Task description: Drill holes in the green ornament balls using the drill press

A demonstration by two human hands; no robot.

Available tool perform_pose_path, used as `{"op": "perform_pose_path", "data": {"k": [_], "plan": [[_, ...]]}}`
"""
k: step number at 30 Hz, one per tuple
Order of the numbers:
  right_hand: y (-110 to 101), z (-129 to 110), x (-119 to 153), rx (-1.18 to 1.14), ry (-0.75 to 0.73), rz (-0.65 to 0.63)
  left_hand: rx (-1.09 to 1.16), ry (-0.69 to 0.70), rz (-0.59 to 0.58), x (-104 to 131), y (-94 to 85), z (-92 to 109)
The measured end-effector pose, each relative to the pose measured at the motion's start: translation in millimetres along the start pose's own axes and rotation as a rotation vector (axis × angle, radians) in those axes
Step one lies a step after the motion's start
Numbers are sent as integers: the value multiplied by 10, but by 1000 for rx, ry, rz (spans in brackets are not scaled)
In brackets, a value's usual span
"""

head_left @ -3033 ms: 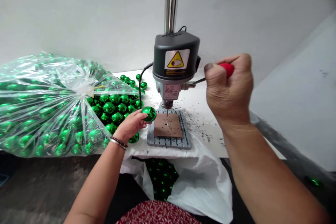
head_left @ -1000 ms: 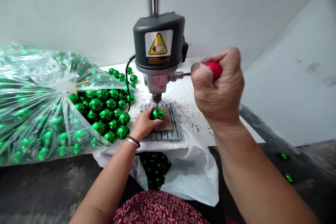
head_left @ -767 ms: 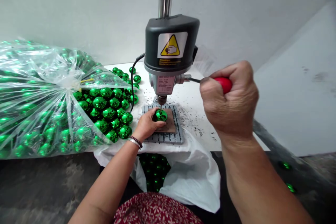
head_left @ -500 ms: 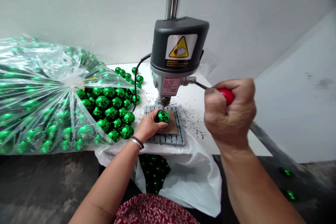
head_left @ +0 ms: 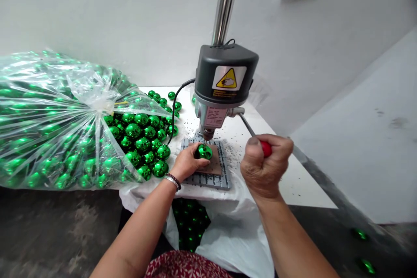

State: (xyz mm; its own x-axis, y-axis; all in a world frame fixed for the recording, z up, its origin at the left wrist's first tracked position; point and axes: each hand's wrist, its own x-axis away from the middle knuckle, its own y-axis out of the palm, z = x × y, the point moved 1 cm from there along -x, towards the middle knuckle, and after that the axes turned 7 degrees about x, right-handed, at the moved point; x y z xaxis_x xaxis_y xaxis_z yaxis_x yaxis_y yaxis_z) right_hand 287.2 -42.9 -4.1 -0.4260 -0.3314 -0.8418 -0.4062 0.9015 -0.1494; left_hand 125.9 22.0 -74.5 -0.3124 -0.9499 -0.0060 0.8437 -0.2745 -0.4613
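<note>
My left hand (head_left: pixel 190 161) is closed around a shiny green ball (head_left: pixel 205 152), thumb on the near side and fingers on the far side. The ball rests on a brown board (head_left: pixel 215 166) on the slotted grey base (head_left: pixel 208 181) of a drill press (head_left: pixel 227 74). Right above the ball is the drill chuck (head_left: pixel 209 133), its thin bit reaching the ball's top; whether it has pierced the ball I cannot tell. Wrapped round the red knob (head_left: pixel 266 149) of the feed lever (head_left: pixel 248 125) is my right hand (head_left: pixel 265 165), closed.
A large clear plastic bag (head_left: pixel 58 139) of green balls fills the left, with loose balls (head_left: pixel 142 144) beside it. Dark shavings dot the white table (head_left: pixel 306 186). A white bag (head_left: pixel 237 234) with balls hangs at the front edge. Two balls (head_left: pixel 366 266) lie on the floor.
My right hand has pulled the feed lever's red knob downward. My left hand keeps the ball under the bit. The whole view has shifted somewhat, showing a wall socket.
</note>
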Motion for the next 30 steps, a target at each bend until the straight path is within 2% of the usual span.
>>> {"op": "perform_pose_path", "data": {"k": [2, 4, 8, 10, 12, 17, 19, 22, 25, 27, 30], "plan": [[1, -10, -10, -8, 7, 2, -13, 0, -2, 0, -3, 4], [2, -55, -129, -14, 21, -3, -17, 11, -2, -4, 1, 5], [42, -246, -652, -18, 67, -70, 0, 31, 30, 23, 15, 16], [82, -349, -909, 16, 211, -171, 27, 55, 59, 89, 5, 31], [112, -433, -1068, 75, 317, -205, 42, 85, 56, 204, -25, 44], [144, -476, -1080, 89, 340, -187, 8, 197, -195, 583, -169, 18], [148, -444, -1044, 76, 330, -160, -37, 189, -166, 673, -269, 0], [163, -388, -1020, 61, 325, -135, -188, 115, 47, 674, -471, 8], [184, -342, -1009, 45, 318, -117, -457, -31, 267, 564, -678, 55], [197, -319, -998, 27, 313, -120, -623, -189, 275, 474, -765, 71], [203, -298, -983, 3, 301, -119, -743, -332, 162, 360, -789, 45]]}}
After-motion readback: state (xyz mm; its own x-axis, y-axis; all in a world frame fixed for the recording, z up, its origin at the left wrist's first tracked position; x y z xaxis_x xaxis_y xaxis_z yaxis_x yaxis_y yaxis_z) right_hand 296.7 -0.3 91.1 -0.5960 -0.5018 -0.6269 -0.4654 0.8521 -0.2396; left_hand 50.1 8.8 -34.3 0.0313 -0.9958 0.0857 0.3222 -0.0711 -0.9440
